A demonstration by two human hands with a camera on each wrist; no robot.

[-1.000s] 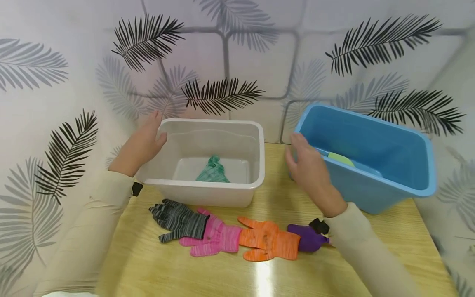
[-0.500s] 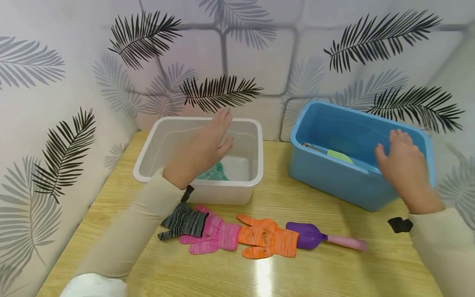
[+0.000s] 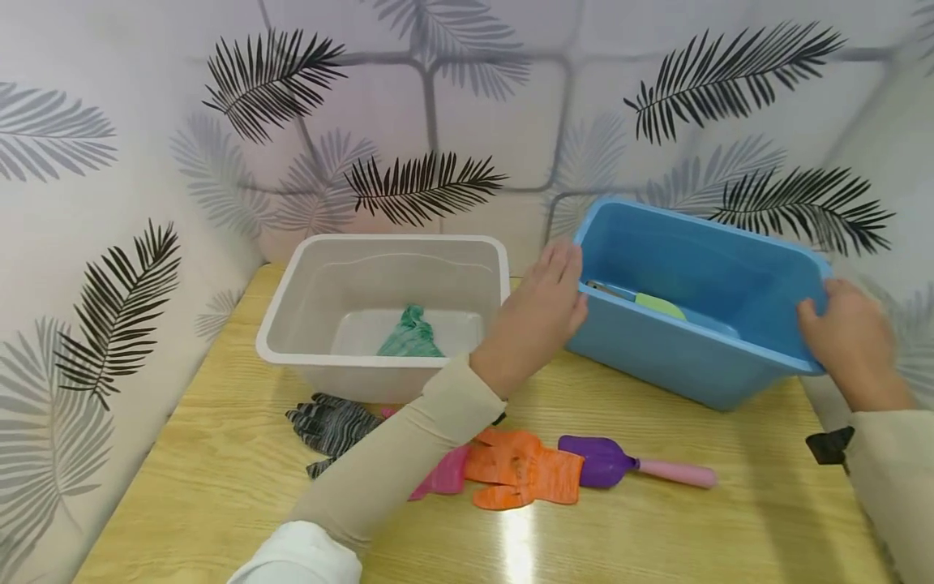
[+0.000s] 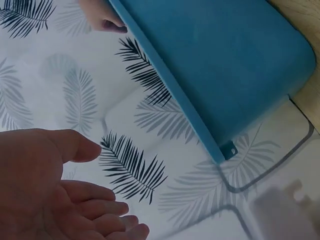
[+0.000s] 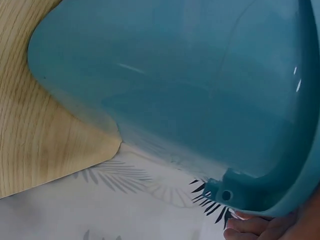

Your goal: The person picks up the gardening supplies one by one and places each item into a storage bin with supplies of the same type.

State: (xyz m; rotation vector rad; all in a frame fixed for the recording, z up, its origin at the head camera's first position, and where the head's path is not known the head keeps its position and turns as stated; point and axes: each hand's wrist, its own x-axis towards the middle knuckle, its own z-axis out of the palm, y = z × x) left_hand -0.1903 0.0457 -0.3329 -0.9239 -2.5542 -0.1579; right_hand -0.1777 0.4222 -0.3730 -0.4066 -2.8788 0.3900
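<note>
A blue plastic bin (image 3: 679,361) stands at the right of the table. My right hand (image 3: 855,345) grips its right rim, thumb over the inside, while in the right wrist view fingers (image 5: 255,226) lie under the lip. By the bin's left end is my left hand (image 3: 536,312), with loosely bent fingers; the left wrist view shows a gap between this hand (image 4: 60,185) and the rim. Inside the bin lies a light green object (image 3: 659,306), partly hidden by the front wall.
Left of it stands a whitish bin (image 3: 314,341) with crumpled green fabric (image 3: 411,334) inside. In front lie a grey-black glove (image 3: 336,426), a pink glove (image 3: 445,474) partly under my left arm, an orange glove (image 3: 525,470) and a purple hand trowel (image 3: 598,462) with a pink handle.
My left hand has crossed rightward from the whitish bin to the blue bin's left end. My right hand has moved from the blue bin's left side to its right rim and taken hold.
</note>
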